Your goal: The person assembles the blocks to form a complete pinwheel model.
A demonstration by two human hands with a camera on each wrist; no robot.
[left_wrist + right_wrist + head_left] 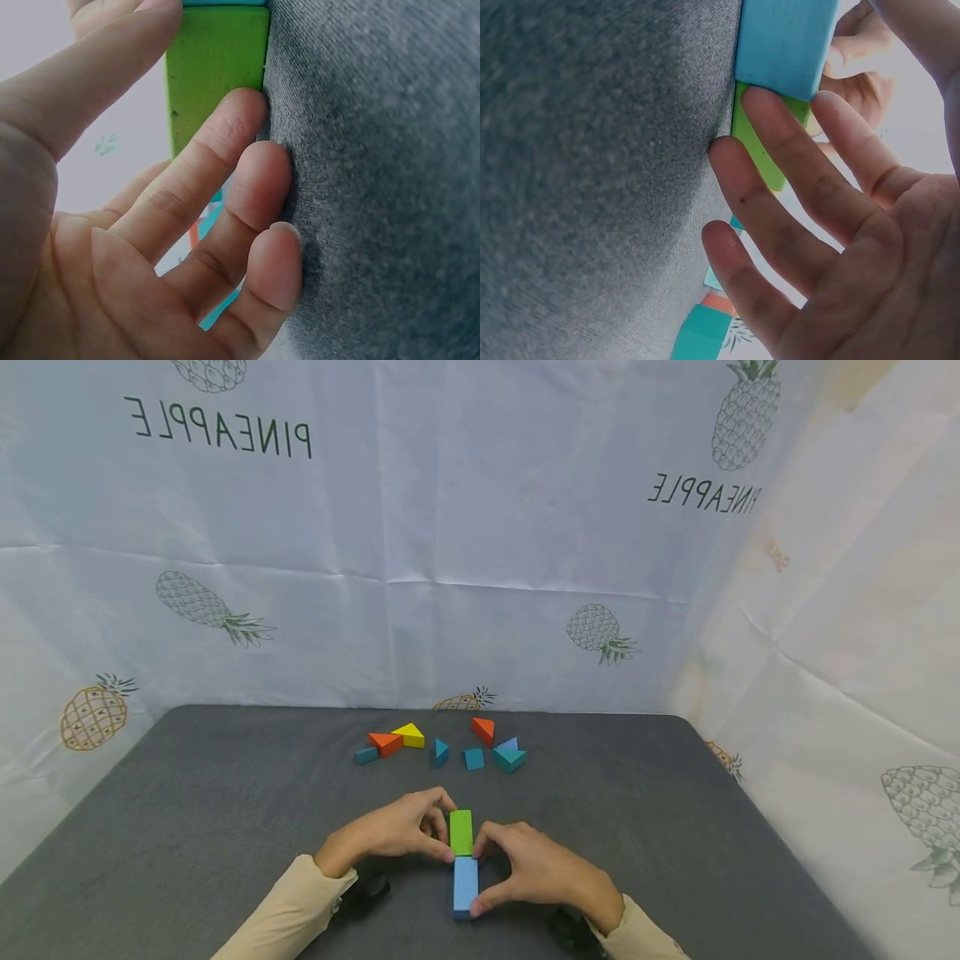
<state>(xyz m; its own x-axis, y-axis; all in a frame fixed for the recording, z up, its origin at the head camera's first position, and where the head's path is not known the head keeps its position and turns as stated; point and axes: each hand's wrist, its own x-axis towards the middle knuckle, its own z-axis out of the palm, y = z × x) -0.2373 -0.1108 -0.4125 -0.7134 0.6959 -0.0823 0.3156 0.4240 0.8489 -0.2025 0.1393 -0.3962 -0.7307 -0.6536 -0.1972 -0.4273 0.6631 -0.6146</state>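
Note:
A green rectangular block (461, 832) and a light blue rectangular block (465, 889) lie end to end on the dark table, touching, with the green one farther away. My left hand (401, 828) holds the green block from its left side, thumb near the joint and index finger at the far corner. In the left wrist view, another fingertip (244, 109) touches the green block's side. From the right, my right hand (542, 874) holds the blue block lengthwise, its thumb at the near corner and its fingers by the joint.
Toward the back lie a yellow triangle (411, 736), an orange-red triangle (386, 744), a second orange-red triangle (483, 731), a teal triangle (509, 760) and several smaller blue or purple pieces. Pineapple-printed cloth (480, 527) hangs behind the table's far edge.

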